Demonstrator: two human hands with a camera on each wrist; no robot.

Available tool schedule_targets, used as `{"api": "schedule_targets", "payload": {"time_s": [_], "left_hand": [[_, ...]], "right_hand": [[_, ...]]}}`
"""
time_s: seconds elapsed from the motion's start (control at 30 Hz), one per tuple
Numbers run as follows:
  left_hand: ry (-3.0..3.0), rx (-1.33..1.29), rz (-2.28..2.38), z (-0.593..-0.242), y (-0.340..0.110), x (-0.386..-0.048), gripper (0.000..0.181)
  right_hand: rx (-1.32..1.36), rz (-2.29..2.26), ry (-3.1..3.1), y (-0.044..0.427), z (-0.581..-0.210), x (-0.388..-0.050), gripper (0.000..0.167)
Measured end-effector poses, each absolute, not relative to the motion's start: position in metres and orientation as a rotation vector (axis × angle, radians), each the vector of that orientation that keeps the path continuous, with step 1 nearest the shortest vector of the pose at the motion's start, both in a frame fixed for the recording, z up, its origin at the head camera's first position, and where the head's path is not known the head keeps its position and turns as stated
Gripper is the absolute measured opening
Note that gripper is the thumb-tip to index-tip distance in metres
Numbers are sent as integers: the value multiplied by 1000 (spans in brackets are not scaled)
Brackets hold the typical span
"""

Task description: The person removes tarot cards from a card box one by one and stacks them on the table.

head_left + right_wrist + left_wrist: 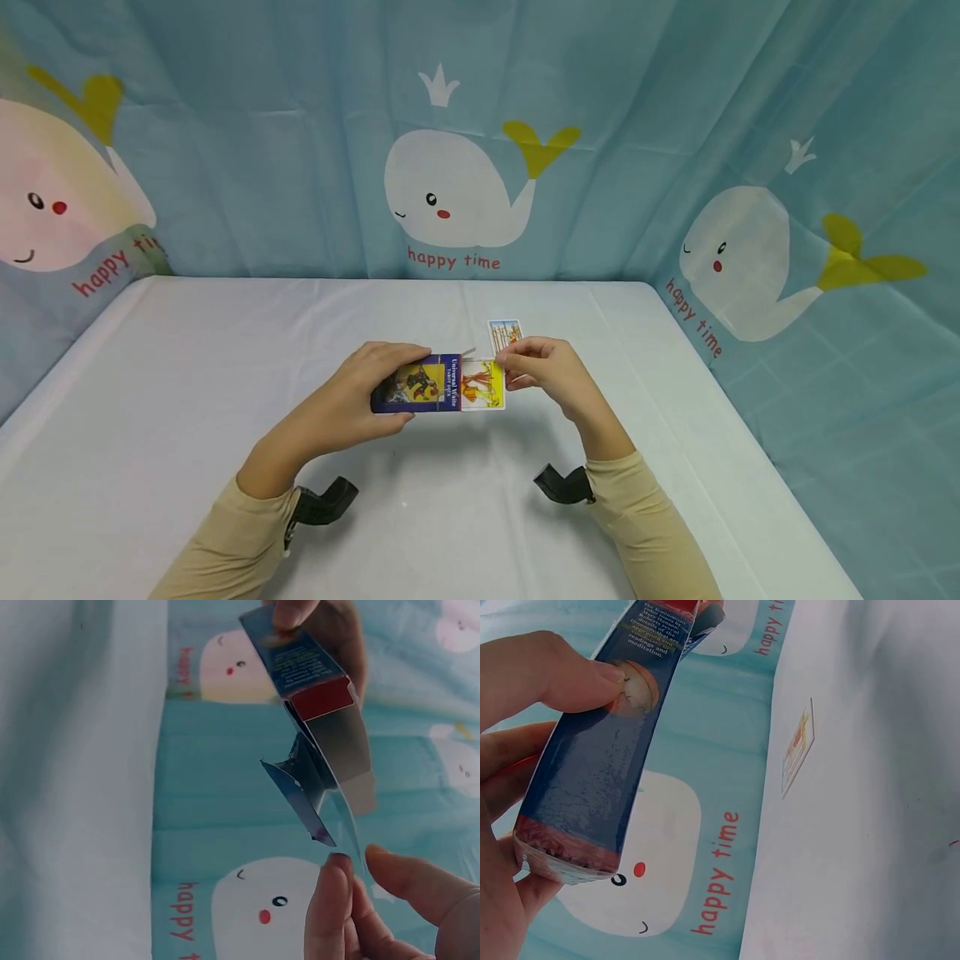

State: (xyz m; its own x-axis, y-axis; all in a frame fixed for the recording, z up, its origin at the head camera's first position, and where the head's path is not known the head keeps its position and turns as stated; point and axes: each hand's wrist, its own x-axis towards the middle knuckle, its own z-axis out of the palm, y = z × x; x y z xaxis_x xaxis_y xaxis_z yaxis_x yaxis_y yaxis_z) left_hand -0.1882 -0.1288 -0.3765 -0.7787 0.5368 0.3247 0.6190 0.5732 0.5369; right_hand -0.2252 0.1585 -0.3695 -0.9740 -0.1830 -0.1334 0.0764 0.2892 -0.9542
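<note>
My left hand (341, 404) grips a dark blue tarot card box (415, 385), thumb on one narrow side and fingers on the other. A tarot card (483, 392) with a yellow and orange picture sticks out of the box's right end. Its outer corner is pinched between the thumb and fingers of my right hand (551, 371). In the right wrist view the box's end flap (300, 799) stands unfolded, and the card shows nearly edge-on. How many cards remain inside is hidden.
Another tarot card (504, 333) lies on the white-covered table (225, 333), just behind my right hand. Blue whale-print curtains (300, 167) stand along the table's back and sides. Black camera mounts (326, 502) jut from both wrists.
</note>
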Motion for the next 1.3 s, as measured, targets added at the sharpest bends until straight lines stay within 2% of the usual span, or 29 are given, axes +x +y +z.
{"api": "schedule_targets", "payload": {"time_s": [0.13, 0.63, 1.3], "left_hand": [[-2674, -987, -988, -377, -128, -188, 74], [-2666, -969, -961, -376, -132, -189, 73], [-2666, -960, -977, -373, -137, -190, 73]], "right_hand": [[-117, -1735, 2342, 158, -371, -227, 21], [-120, -1738, 2376, 174, -366, -228, 27], [-176, -1664, 2409, 192, -357, -229, 26]]}}
